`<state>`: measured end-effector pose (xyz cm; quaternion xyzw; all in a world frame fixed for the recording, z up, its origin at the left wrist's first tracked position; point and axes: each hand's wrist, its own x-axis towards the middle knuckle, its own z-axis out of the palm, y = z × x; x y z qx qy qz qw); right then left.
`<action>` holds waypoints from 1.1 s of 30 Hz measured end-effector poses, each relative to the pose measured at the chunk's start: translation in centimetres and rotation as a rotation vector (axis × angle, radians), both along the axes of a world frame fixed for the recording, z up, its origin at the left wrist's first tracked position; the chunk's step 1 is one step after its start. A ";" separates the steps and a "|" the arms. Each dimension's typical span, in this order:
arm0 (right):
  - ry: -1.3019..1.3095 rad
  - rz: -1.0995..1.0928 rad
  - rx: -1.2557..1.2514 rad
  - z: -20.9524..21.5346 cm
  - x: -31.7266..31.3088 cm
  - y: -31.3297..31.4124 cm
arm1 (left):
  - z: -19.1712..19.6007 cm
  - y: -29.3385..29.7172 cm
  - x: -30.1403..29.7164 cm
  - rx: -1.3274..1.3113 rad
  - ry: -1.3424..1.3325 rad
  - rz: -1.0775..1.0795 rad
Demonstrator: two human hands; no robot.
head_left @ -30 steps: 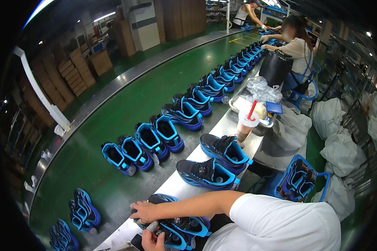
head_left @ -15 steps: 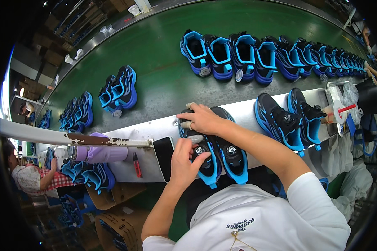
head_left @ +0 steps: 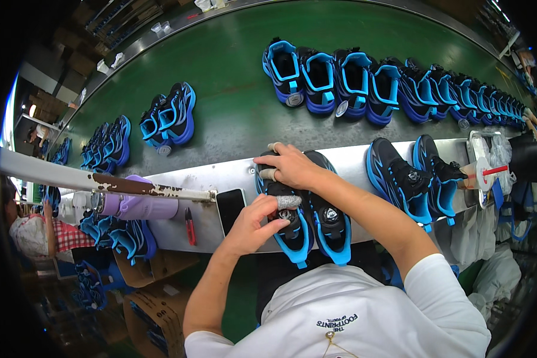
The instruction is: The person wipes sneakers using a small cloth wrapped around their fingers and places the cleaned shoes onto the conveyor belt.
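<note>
A pair of black sneakers with blue lining lies on the metal bench edge, toes pointing away from me. On the left sneaker (head_left: pixel 295 235), my left hand (head_left: pixel 253 222) has its thumb and grey-wrapped index finger closed about the round lacing dial (head_left: pixel 287 214). My right hand (head_left: pixel 292 169) grips the toe of that same shoe, with beige wraps on some fingers; its palm side is hidden. Beside it, the right sneaker (head_left: pixel 332 230) shows its own dial (head_left: pixel 330 215) and is not held.
Another sneaker pair (head_left: pixel 409 179) stands to the right, near a cup with a red straw (head_left: pixel 477 174). A phone (head_left: pixel 231 209), red cutter (head_left: pixel 190 227) and purple bottle (head_left: pixel 146 206) lie left, under a chipped white bar (head_left: pixel 101 180). Sneaker rows (head_left: pixel 352 83) line the green belt (head_left: pixel 232 77). A co-worker (head_left: pixel 36 230) sits far left.
My left hand has turned flatter, its wrapped index finger now reaching across the top of the dial. The left forearm has swung outward. My right hand stays on the toe; the view has shifted slightly.
</note>
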<state>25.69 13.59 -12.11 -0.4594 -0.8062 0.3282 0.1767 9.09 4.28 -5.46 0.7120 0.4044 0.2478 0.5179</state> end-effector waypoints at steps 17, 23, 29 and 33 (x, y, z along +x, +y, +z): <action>0.144 -0.053 0.163 -0.4 1.8 -0.1 | -0.3 -0.4 -0.2 0.154 0.068 -0.067; 0.199 0.208 -0.047 7.5 5.7 -3.5 | -0.1 -9.0 0.3 -0.376 -0.289 0.532; 0.136 0.304 0.032 7.1 4.3 -7.2 | -0.2 -9.2 2.0 -0.877 -0.701 0.607; 0.071 0.169 0.115 7.4 3.7 -8.5 | -0.8 -9.6 2.3 -0.913 -0.786 0.638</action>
